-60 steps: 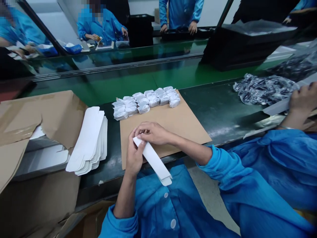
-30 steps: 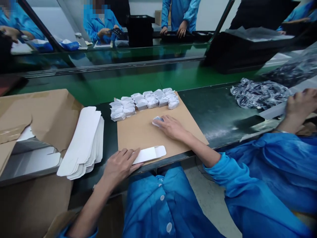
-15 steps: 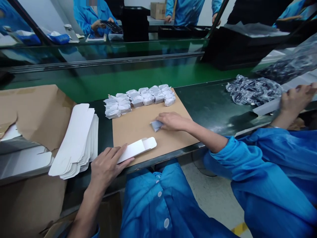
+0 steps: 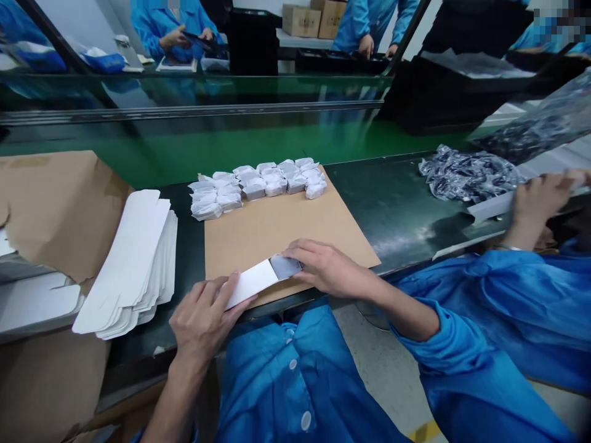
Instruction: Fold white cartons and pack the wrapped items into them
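My left hand (image 4: 206, 318) grips the near end of a slim white carton (image 4: 252, 282) that lies on the brown cardboard sheet (image 4: 277, 231). My right hand (image 4: 321, 266) pinches a small grey-white wrapped packet (image 4: 285, 266) at the carton's open end, partly inside it. Rows of several more wrapped packets (image 4: 258, 184) sit along the sheet's far edge.
A stack of flat white carton blanks (image 4: 132, 264) lies to the left beside an open cardboard box (image 4: 55, 209). On the right a co-worker's hand (image 4: 538, 200) holds a white carton near a heap of dark plastic bags (image 4: 466, 175). A green conveyor belt (image 4: 231, 147) runs behind.
My right hand picked one packet from near the rows and brought it to the carton's open end. My left hand laid the carton on the sheet and keeps hold of it.
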`<state>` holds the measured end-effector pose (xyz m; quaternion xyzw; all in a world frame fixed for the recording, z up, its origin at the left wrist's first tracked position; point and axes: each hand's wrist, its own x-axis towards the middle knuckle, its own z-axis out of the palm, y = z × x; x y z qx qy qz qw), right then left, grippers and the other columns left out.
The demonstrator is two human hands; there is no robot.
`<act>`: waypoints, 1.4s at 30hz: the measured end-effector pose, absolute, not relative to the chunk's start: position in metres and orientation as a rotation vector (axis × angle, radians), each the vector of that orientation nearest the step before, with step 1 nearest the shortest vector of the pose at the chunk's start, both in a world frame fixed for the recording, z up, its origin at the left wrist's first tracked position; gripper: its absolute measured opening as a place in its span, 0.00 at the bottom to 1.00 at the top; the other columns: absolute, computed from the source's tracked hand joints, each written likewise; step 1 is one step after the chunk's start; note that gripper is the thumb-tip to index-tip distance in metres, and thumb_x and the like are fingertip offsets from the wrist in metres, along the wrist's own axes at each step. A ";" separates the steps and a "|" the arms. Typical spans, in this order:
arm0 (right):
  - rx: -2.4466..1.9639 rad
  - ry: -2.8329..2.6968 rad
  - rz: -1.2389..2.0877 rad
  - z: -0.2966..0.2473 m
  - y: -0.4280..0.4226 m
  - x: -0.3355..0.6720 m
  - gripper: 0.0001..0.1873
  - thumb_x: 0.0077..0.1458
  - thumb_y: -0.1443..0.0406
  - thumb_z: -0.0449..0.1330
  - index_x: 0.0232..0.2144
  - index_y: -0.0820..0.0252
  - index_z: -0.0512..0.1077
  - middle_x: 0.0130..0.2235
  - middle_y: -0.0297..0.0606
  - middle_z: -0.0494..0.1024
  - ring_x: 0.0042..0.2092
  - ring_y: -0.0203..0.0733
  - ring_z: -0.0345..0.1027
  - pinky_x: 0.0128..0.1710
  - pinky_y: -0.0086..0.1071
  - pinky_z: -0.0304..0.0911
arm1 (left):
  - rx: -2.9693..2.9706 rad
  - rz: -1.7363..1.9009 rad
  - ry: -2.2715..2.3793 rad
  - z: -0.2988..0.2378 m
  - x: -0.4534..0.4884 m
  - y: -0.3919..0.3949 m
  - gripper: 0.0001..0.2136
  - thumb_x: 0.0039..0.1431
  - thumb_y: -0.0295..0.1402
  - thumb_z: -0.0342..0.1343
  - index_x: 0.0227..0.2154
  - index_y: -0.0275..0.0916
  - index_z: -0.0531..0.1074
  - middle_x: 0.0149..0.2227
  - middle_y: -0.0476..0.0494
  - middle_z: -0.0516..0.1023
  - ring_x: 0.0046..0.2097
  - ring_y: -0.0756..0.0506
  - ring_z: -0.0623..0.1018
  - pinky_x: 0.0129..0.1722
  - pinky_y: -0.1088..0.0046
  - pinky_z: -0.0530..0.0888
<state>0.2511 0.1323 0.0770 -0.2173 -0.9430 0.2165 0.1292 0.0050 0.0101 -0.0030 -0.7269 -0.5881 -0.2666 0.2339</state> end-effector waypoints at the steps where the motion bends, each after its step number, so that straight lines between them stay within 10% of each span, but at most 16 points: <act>1: -0.570 -2.763 0.649 0.079 0.136 0.252 0.20 0.59 0.69 0.59 0.54 0.61 0.67 0.50 0.47 0.73 0.51 0.45 0.69 0.51 0.40 0.67 | -2.006 -0.738 -1.608 -0.003 0.006 0.009 0.25 0.57 0.44 0.60 0.56 0.43 0.68 0.36 0.43 0.82 0.33 0.43 0.77 0.33 0.67 0.69; 8: -0.534 -2.849 0.457 0.090 0.130 0.247 0.19 0.61 0.75 0.49 0.53 0.61 0.67 0.54 0.50 0.71 0.53 0.48 0.66 0.52 0.46 0.66 | -2.058 -0.694 -1.595 -0.003 0.007 0.011 0.23 0.58 0.45 0.58 0.55 0.45 0.70 0.36 0.43 0.81 0.34 0.42 0.77 0.32 0.66 0.68; 18: -0.903 -1.930 1.696 0.065 0.127 0.248 0.33 0.52 0.68 0.63 0.59 0.58 0.61 0.54 0.45 0.73 0.53 0.40 0.70 0.56 0.40 0.66 | -1.950 -0.720 -1.664 -0.011 0.024 0.017 0.20 0.58 0.45 0.58 0.51 0.42 0.73 0.37 0.42 0.81 0.36 0.42 0.76 0.32 0.65 0.66; 33: -0.775 -2.367 1.641 0.095 0.138 0.237 0.40 0.56 0.65 0.59 0.68 0.59 0.50 0.52 0.44 0.75 0.53 0.42 0.69 0.55 0.40 0.63 | -1.971 -0.821 -1.651 0.006 0.038 0.033 0.19 0.58 0.44 0.59 0.49 0.39 0.74 0.34 0.44 0.79 0.36 0.43 0.73 0.34 0.66 0.64; 42: -1.212 -1.935 0.950 0.093 0.200 0.294 0.21 0.50 0.63 0.65 0.48 0.57 0.76 0.37 0.38 0.78 0.36 0.38 0.71 0.38 0.33 0.64 | -1.799 -0.876 -1.923 0.024 0.018 0.034 0.25 0.60 0.49 0.55 0.56 0.41 0.69 0.50 0.37 0.77 0.48 0.39 0.75 0.44 0.64 0.68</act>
